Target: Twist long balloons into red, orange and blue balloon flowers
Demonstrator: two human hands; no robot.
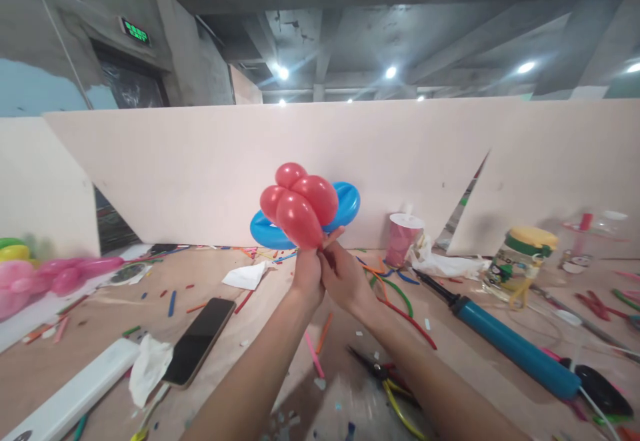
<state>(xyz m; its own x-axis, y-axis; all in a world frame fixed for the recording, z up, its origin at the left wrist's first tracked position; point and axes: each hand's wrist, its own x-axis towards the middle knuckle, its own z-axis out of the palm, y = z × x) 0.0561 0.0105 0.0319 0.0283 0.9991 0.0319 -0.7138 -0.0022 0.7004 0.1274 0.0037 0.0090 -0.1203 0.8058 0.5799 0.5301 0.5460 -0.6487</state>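
Both my hands meet at the underside of a red balloon cluster (pixel 300 217), held up over the table. It is made of several rounded bubbles, and blue balloon loops (pixel 345 204) stick out behind it to the left and right. My left hand (pixel 307 274) is closed around the base of the red bubbles. Against it, my right hand (pixel 345 277) pinches at the same base, its index finger pointing up to the right below the blue loop. The exact spot between the fingertips is hidden.
On the table (pixel 280 374) lie a phone (pixel 203 341), a white power strip-like bar (pixel 75 387), scissors-like pliers (pixel 380 367), a blue hand pump (pixel 515 344) and balloon scraps. Behind stand a pink cup (pixel 403 237) and a yellow-lidded bottle (pixel 520 261). A pale partition (pixel 200 167) closes the back.
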